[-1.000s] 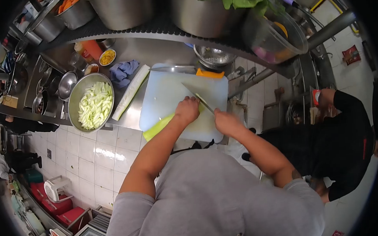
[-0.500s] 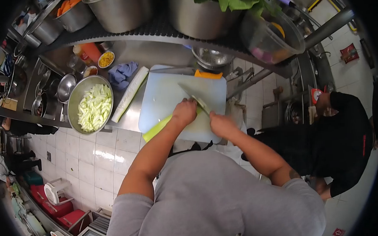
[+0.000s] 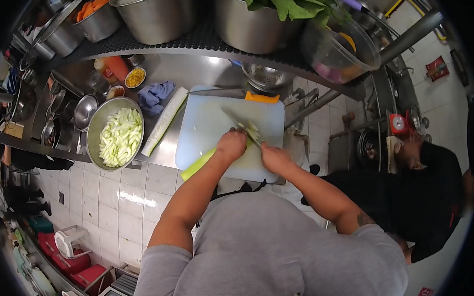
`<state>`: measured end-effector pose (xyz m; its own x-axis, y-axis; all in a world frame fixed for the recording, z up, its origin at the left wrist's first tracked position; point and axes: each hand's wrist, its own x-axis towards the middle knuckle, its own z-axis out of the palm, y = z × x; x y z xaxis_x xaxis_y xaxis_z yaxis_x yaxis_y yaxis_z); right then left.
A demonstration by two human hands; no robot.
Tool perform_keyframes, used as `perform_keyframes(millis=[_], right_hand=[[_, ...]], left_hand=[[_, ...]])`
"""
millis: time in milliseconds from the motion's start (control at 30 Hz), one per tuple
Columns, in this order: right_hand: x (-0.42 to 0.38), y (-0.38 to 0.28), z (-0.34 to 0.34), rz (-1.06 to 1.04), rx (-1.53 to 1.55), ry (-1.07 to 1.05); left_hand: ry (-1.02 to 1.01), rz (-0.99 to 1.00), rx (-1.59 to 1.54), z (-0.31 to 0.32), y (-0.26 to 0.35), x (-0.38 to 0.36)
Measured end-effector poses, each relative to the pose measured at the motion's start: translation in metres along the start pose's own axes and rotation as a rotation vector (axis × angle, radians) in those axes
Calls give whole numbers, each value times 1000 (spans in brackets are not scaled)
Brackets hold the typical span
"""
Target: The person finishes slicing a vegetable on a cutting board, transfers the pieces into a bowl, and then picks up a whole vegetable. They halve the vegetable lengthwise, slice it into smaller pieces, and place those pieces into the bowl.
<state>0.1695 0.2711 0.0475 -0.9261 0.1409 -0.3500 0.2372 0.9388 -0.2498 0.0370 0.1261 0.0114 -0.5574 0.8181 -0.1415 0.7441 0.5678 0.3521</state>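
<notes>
A light blue-white cutting board [image 3: 193, 123] lies on the steel counter. My left hand [image 3: 231, 145] is closed on a long light green vegetable half [image 3: 198, 165], which looks like zucchini. In my right hand [image 3: 276, 159] is a kitchen knife [image 3: 236, 121], its blade slanting up and left beside my left fingertips. Cut slices [image 3: 252, 129] lie on the blade's right side. Left of the board rests another zucchini half [image 3: 164, 122], pale cut face up. A metal bowl [image 3: 94, 146] farther left holds cut pale green strips [image 3: 121, 137]. The left fingers are partly hidden.
An orange-handled knife [image 3: 262, 97] lies along the board's far edge. A blue cloth [image 3: 155, 96] and a small bowl of yellow pieces [image 3: 135, 78] stand beyond the bowl. A shelf [image 3: 201, 46] with pots overhangs the counter. A person in black [image 3: 435, 197] bends at right.
The slices beside the blade have spread slightly right, and the blade has shifted a little. The whole view has moved slightly. The person in black has bent lower, and a red scale now shows there.
</notes>
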Motion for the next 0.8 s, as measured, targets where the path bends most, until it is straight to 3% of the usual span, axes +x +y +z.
perform_keyframes(millis=[433,533,667,733,800], right_hand=[[8,-2,2,-32,8,-7],[2,-5,-11,-24,-11,-90],[10,-6,-5,-40,47,10],[-3,-19,-30,-17,-30,-105],[6,-6,-1,-8,0,-64]], left_hand=[[-15,-13,20,1,-6,2],[32,21,6,1,-7,-3],[12,20,43,-3,-6,1],[-4,22,45,5,-5,-8],[-7,19,18,3,-6,-4]])
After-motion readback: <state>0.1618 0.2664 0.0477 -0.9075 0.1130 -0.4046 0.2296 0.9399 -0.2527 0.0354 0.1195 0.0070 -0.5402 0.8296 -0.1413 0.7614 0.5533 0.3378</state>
